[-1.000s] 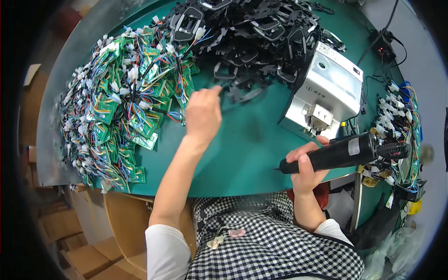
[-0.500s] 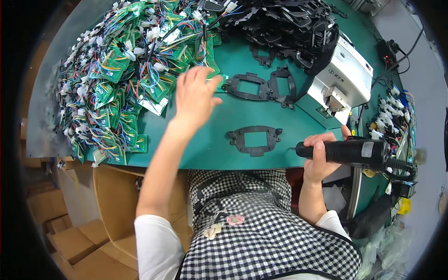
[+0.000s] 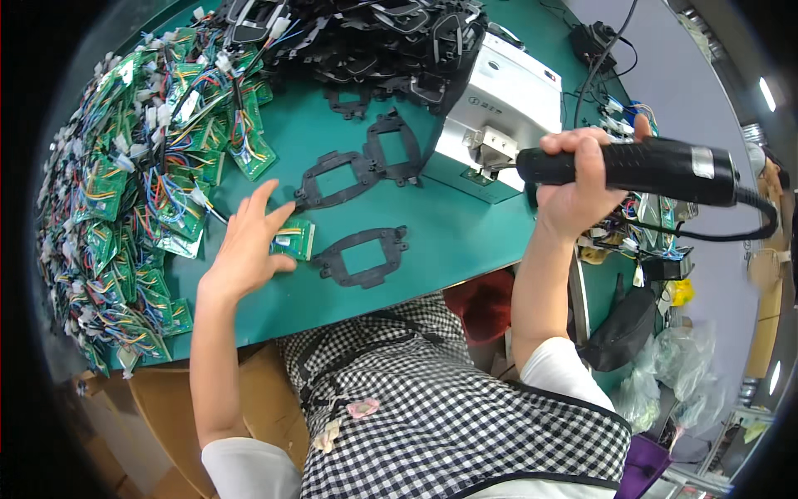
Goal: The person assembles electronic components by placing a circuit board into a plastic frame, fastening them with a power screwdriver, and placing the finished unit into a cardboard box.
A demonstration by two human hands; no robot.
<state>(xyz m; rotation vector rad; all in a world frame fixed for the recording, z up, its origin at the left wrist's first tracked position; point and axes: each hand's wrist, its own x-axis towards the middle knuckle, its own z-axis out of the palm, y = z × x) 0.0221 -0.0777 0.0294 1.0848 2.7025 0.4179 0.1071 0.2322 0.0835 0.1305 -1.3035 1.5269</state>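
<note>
My left hand (image 3: 241, 245) is spread over the table, its thumb and fingers apart around the edge of a small green circuit board (image 3: 294, 239). Whether it touches the board I cannot tell. Just right of that board lies a black plastic frame (image 3: 332, 259) with a rectangular opening. My right hand (image 3: 576, 179) grips a black electric screwdriver (image 3: 648, 169) held level. Its tip points left into the metal outlet of a silver screw feeder box (image 3: 519, 91). Two more black frames, one (image 3: 309, 185) joined or touching the other (image 3: 376, 137), lie farther back.
A large heap of green boards with coloured wires and white connectors (image 3: 108, 208) covers the left side. Black plastic parts (image 3: 366, 46) pile up at the back. More wired connectors (image 3: 636, 220) sit at the right, near a black power adapter (image 3: 592, 43) and its cable.
My right hand has brought the screwdriver up to the silver box. My left hand has come nearer, and a board now lies beside the nearest frame. The view has turned rightward.
</note>
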